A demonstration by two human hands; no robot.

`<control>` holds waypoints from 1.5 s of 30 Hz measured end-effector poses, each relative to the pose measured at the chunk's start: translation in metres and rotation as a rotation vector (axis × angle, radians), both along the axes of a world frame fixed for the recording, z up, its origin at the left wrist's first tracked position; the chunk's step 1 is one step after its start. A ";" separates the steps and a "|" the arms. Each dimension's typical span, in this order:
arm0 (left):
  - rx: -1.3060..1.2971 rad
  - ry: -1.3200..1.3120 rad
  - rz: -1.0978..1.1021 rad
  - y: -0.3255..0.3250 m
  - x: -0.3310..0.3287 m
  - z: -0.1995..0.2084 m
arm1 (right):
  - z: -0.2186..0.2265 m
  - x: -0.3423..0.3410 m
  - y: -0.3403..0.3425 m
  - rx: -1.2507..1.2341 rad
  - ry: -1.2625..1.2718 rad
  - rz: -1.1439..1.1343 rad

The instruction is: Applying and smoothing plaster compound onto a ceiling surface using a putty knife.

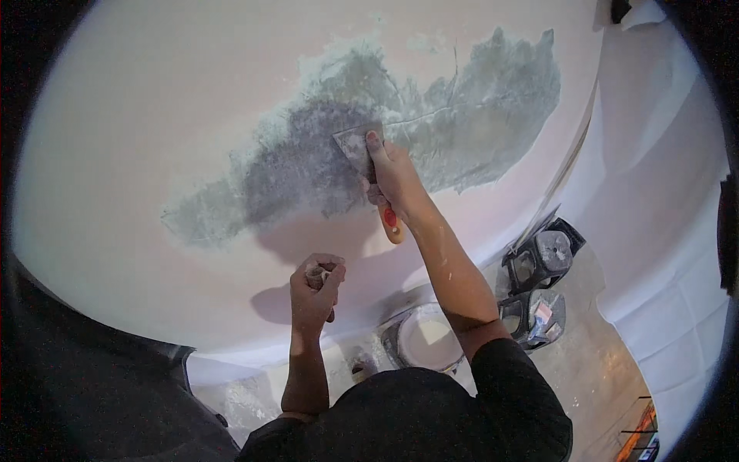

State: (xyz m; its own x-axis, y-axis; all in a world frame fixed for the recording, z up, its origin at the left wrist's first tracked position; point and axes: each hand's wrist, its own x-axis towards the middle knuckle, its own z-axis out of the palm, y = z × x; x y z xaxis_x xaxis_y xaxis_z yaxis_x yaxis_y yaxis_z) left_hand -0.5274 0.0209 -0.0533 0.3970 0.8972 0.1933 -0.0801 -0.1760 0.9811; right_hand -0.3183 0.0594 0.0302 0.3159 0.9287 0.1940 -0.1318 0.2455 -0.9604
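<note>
My right hand (392,173) grips a putty knife (352,146) with a wide, whitish-smeared blade and a wooden handle with a red mark. Its blade lies against the grey bare patch (493,131) on the pale wall (154,100), near a thin crack. The thumb presses along the blade. Lower and to the left, my left hand (317,289) is closed in front of the wall. A bit of a brown, handle-like piece shows beneath its fingers; the rest is hidden. Both hands look dusty.
A round bucket of white material (429,339) stands on the floor below my right arm. Dark stools (543,258) stand to the right, the nearer one bearing small items. White sheeting (662,208) hangs at the right. Dark fabric (100,369) covers the lower left.
</note>
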 end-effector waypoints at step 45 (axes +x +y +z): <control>0.007 -0.037 0.025 -0.002 0.003 0.005 | 0.009 -0.001 0.000 -0.002 -0.039 -0.002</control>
State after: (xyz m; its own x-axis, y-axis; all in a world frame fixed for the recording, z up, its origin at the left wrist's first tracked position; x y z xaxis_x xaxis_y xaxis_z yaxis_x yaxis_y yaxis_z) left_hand -0.5247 0.0185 -0.0486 0.3666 0.9055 0.2138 -0.1115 -0.1853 0.9763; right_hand -0.3196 0.0597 0.0389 0.3099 0.9286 0.2042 -0.0938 0.2435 -0.9653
